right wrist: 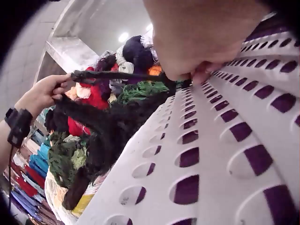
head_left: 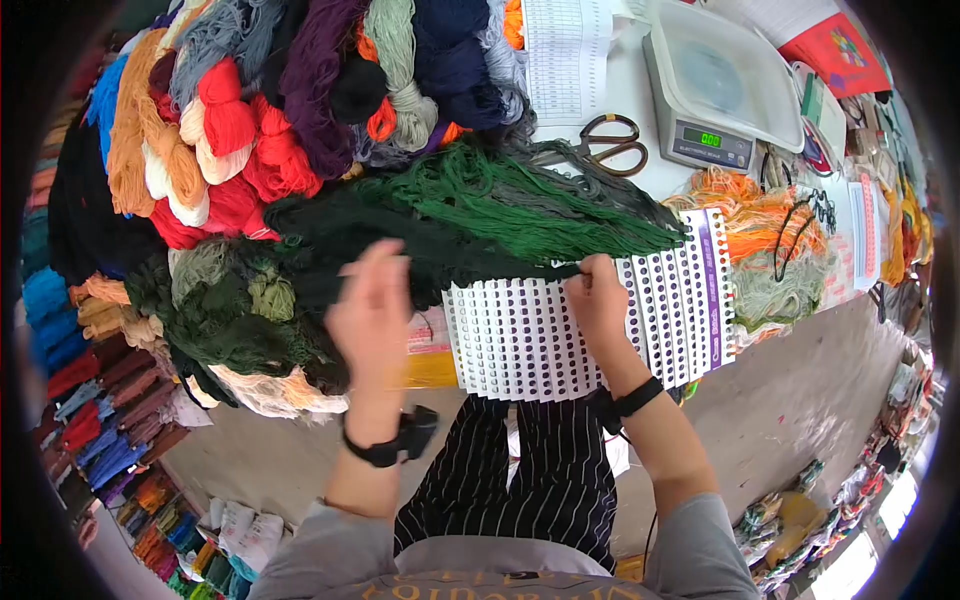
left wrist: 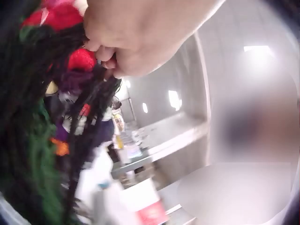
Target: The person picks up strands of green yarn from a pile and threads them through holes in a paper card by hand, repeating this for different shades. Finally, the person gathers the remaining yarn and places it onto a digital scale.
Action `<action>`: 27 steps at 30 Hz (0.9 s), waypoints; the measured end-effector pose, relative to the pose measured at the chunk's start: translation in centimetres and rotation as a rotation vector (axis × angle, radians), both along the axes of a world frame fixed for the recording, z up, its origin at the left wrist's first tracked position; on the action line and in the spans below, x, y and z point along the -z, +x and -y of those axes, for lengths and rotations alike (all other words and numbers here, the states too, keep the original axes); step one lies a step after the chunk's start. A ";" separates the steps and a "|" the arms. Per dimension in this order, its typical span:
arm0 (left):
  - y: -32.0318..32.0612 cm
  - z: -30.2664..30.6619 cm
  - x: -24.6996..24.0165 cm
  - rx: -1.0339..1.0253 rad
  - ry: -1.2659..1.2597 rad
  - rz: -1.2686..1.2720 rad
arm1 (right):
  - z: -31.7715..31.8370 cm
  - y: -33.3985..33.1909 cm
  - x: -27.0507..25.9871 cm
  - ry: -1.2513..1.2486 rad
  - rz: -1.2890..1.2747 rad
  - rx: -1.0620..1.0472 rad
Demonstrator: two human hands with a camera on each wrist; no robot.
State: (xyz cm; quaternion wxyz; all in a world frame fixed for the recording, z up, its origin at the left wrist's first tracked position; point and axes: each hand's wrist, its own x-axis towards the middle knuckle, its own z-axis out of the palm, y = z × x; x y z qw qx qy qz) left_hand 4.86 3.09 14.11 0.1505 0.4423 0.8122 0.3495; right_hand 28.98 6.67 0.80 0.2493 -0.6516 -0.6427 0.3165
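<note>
A fan of white punched cards [head_left: 520, 340] lies at the table's front edge, with green yarn [head_left: 560, 205] across its top. My right hand [head_left: 598, 305] pinches dark yarn at the cards' upper edge; in the right wrist view that hand [right wrist: 201, 42] hides the pinch point. My left hand [head_left: 375, 315], blurred in the head view, is raised over the dark yarn [head_left: 420, 250]. Its fingers grip a dark strand, seen in the left wrist view at the hand [left wrist: 136, 37]. In the right wrist view the strand [right wrist: 117, 75] stretches between both hands.
Coloured yarn hanks [head_left: 320, 90] are heaped at the back left. Scissors [head_left: 612, 145], a printed sheet [head_left: 567, 60] and a scale [head_left: 712, 145] lie behind the cards. Orange yarn [head_left: 740, 215] lies to the right. A purple strip [head_left: 712, 290] edges the cards.
</note>
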 end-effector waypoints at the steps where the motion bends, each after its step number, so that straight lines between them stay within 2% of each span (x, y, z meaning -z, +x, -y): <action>1: 1.6 0.5 3.4 0.138 -0.010 -0.085 | 0.0 0.1 0.1 -0.002 0.004 -0.009; 3: 5.4 0.0 6.8 0.410 -0.289 -0.205 | -0.4 0.5 0.2 -0.015 -0.068 0.036; 5: 7.6 -0.7 10.6 0.520 -0.080 -0.159 | -0.3 0.7 0.6 -0.060 -0.135 0.055; 7: 7.3 -1.3 11.8 0.600 -0.069 -0.097 | -0.5 0.9 0.4 -0.043 -0.129 0.027; 8: 6.8 -0.8 12.2 0.598 -0.072 -0.093 | -0.4 1.0 0.4 -0.047 -0.127 0.025; 10: 4.5 -0.6 10.3 0.538 -0.150 -0.352 | -0.3 0.3 -1.1 -0.057 0.120 -0.184; 11: 3.2 -0.5 8.7 0.502 -0.075 -0.381 | -0.4 0.1 -1.5 -0.059 0.109 -0.174; 13: 0.4 -0.3 8.2 0.411 0.007 -0.330 | -0.4 -0.5 -2.1 0.123 0.267 -0.359; 15: 0.1 -0.1 8.2 0.432 -0.053 -0.349 | -0.4 -0.8 -2.0 0.121 0.253 -0.349; 17: 2.8 -0.8 7.9 0.448 -0.128 -0.324 | -0.5 -0.7 -2.1 0.071 0.223 -0.339; 19: 5.3 -0.9 9.5 0.561 -0.123 -0.361 | -0.4 -0.6 -1.9 0.088 0.243 -0.334; 21: 6.8 -1.1 11.1 0.629 -0.086 -0.219 | -0.4 -0.6 -1.8 0.096 0.223 -0.330; 25: 6.1 -1.2 11.7 0.645 -0.066 -0.209 | -0.3 -0.5 -1.7 0.119 0.241 -0.335; 27: 5.4 -1.3 10.7 0.692 -0.182 -0.296 | -0.4 -0.6 -1.8 0.091 0.233 -0.332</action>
